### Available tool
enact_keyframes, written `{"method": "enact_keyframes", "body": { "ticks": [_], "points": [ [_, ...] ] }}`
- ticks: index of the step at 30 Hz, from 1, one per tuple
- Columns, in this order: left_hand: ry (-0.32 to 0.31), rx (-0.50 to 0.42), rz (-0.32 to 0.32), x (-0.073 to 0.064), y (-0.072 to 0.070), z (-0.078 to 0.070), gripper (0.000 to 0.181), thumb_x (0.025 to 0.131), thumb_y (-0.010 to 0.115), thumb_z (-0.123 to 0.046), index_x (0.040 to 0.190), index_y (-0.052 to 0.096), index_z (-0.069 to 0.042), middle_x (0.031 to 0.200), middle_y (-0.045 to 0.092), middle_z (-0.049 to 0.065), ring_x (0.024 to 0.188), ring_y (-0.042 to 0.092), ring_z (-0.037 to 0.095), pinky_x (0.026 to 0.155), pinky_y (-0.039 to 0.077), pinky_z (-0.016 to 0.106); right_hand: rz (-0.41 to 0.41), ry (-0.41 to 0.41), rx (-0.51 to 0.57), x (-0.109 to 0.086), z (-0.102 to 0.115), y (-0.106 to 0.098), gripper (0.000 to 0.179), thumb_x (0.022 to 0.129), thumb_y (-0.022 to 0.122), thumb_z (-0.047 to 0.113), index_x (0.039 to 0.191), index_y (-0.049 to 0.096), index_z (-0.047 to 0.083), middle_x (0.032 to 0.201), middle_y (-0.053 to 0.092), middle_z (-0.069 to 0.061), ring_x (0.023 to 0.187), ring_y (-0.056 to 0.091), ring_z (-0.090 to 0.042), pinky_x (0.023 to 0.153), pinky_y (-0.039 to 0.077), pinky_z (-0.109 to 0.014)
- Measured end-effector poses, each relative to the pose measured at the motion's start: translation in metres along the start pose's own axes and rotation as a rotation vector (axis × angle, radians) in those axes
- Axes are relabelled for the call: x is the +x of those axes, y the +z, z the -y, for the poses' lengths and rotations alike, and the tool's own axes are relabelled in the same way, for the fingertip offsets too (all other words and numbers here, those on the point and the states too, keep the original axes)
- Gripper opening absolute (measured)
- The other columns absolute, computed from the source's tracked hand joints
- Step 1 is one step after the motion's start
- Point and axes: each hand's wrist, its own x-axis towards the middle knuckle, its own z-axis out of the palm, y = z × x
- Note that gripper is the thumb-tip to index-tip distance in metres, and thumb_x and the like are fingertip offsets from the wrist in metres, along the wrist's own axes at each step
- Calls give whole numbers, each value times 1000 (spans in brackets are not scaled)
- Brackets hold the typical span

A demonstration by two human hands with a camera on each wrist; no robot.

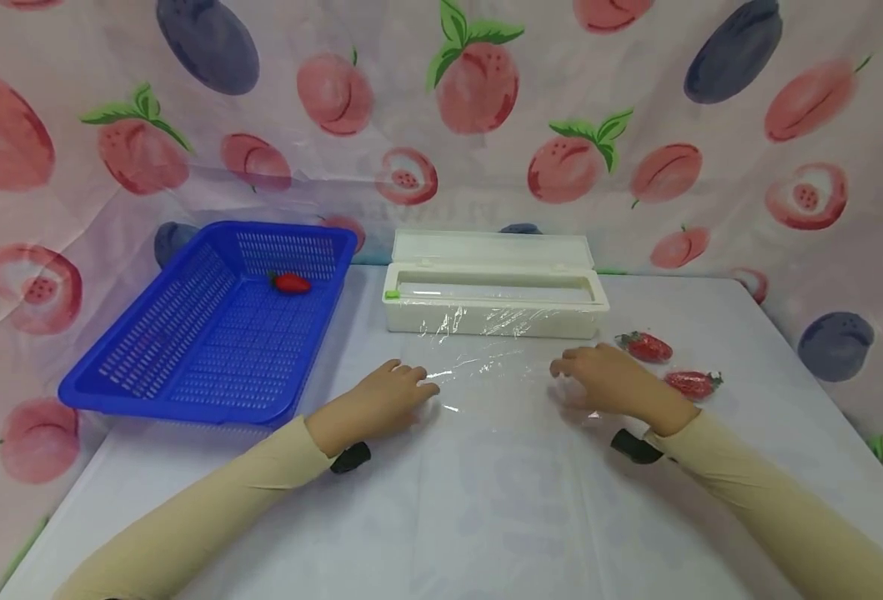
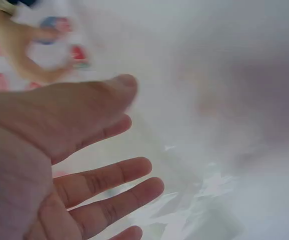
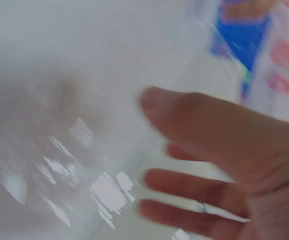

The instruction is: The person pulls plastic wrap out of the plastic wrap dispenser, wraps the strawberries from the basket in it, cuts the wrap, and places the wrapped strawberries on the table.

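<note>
A clear sheet of plastic wrap (image 1: 489,367) runs from the front of a white wrap dispenser (image 1: 561,323) onto the white table. At the sheet's left edge is my left hand (image 1: 377,402); in the left wrist view its fingers (image 2: 109,177) are spread, thumb apart from them. Across from it, my right hand (image 1: 604,382) is by the sheet's right edge, its fingers (image 3: 194,185) extended and its thumb separate in the right wrist view. Glints on the film show in front of both palms. Neither hand grips anything.
A blue basket (image 1: 302,367) at the left contains one red strawberry (image 1: 291,284). Two strawberries in clear film, one farther back (image 1: 645,347) and one nearer (image 1: 692,383), lie beside my right hand. The dispenser's lid (image 1: 489,248) stands raised against the fruit-print backdrop (image 1: 471,183).
</note>
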Motion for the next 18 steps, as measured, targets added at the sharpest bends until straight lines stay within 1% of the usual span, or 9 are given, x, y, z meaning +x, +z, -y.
{"method": "enact_keyframes", "body": {
  "ticks": [3,5,7,9,11,13,14,16,18],
  "points": [
    [24,42,-70,-7,-36,0,39,83,70,-27,118,59,-13,114,62,10,107,60,27,100,43,45,-135,39,48,9,-19,-25,40,74,79,24,107,65,6,102,69,-10,91,64,-26,81,51,-45],
    [8,67,-125,-10,-62,8,38,84,69,-28,118,60,-12,114,62,11,108,59,28,100,42,46,-203,52,58,17,-32,-40,44,74,79,24,110,64,4,105,68,-12,93,64,-27,83,51,-45],
    [-33,75,-170,-12,-82,23,36,85,68,-27,116,60,-11,113,63,12,108,59,29,99,43,46,-232,61,85,26,-43,-49,45,75,78,23,112,62,2,107,67,-14,97,62,-31,86,50,-47],
    [-108,79,-183,-14,-97,45,33,86,67,-26,115,61,-10,110,63,12,106,59,30,97,43,48,-214,77,113,34,-54,-53,45,78,76,23,115,60,1,111,65,-17,103,60,-34,91,48,-49],
    [-191,76,-176,-17,-105,73,31,87,66,-23,114,62,-9,108,63,14,104,60,32,95,44,50,-188,89,153,41,-66,-51,43,79,73,21,115,61,0,112,64,-19,107,58,-36,94,45,-51],
    [-282,68,-154,-21,-105,104,29,88,65,-20,114,63,-7,108,64,16,103,60,34,94,43,52,-147,110,191,46,-77,-46,41,81,71,20,115,61,-1,114,63,-20,109,56,-37,97,43,-52],
    [-324,72,-142,-25,-103,119,28,88,64,-19,113,63,-6,107,64,17,103,59,35,93,43,53,-120,120,207,48,-82,-44,41,82,70,21,115,61,-2,116,63,-20,111,55,-37,98,41,-53],
    [-389,68,-120,-34,-97,148,26,89,61,-15,112,63,-4,107,64,20,102,59,38,91,44,56,-83,124,239,50,-89,-38,42,82,70,20,115,61,-3,116,62,-22,111,55,-37,99,40,-53],
    [-450,59,-106,-44,-87,171,24,88,59,-12,109,64,-2,107,63,22,101,59,40,89,44,58,-52,123,252,52,-93,-33,42,81,70,21,114,61,-4,116,62,-23,110,55,-37,99,40,-53]
  ]
}}
